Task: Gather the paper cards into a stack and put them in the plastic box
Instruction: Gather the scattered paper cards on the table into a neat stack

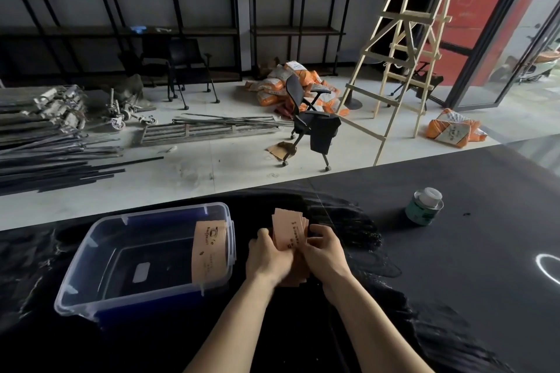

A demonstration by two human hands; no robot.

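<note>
A loose bundle of tan paper cards (288,228) stands between my two hands just above the black table. My left hand (268,257) grips its left side and my right hand (325,248) grips its right side; the cards' lower part is hidden behind my fingers. To the left sits a clear plastic box (91,251) with a blue tint, open on top. Another group of tan cards (210,248) leans upright against the box's right inner wall.
A small tin with a white lid (424,206) stands on the black table (454,266) to the far right. Beyond the table's far edge are an office chair (312,124), a wooden ladder (403,48), metal bars and orange sacks on the floor.
</note>
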